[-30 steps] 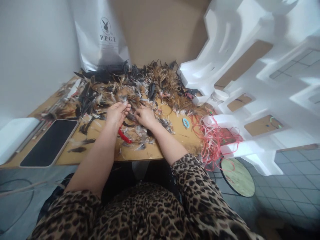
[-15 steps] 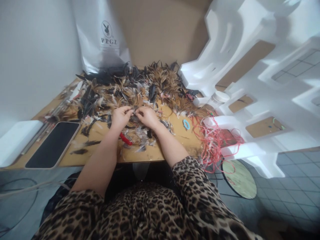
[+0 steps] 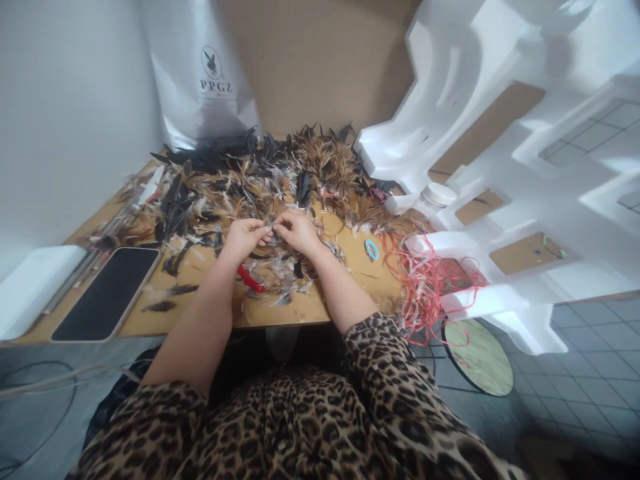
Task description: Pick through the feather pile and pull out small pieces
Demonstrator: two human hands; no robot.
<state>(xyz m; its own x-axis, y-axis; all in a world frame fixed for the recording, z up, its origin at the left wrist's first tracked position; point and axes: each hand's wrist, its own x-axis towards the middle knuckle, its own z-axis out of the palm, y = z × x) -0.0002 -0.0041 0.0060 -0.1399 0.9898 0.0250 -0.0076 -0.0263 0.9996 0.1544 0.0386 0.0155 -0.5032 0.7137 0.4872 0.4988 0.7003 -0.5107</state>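
My left hand (image 3: pixel 244 239) and my right hand (image 3: pixel 296 232) meet over the middle of the table, thumbs and fingertips pinched together. Between them is a small greyish feather (image 3: pixel 271 223), mostly hidden by the fingers. Just beyond the hands spreads a heap of brown and black feathers (image 3: pixel 330 157). Loose feather bits and pale fluff (image 3: pixel 283 277) lie under and in front of the wrists. A red curved piece (image 3: pixel 251 279), perhaps a handle, rests beside my left forearm.
A phone (image 3: pixel 106 293) and a white box (image 3: pixel 37 287) lie at the left. To the right are a light-blue ring (image 3: pixel 371 250), tangled red string (image 3: pixel 430 287), a white-lidded jar (image 3: pixel 439 195) and large white foam packing (image 3: pixel 480 133). A silver bag (image 3: pixel 205 87) stands behind.
Both hands stay pinched together in nearly the same spot. The left fingers have shifted slightly, with the lower fingers now showing more under the thumb.
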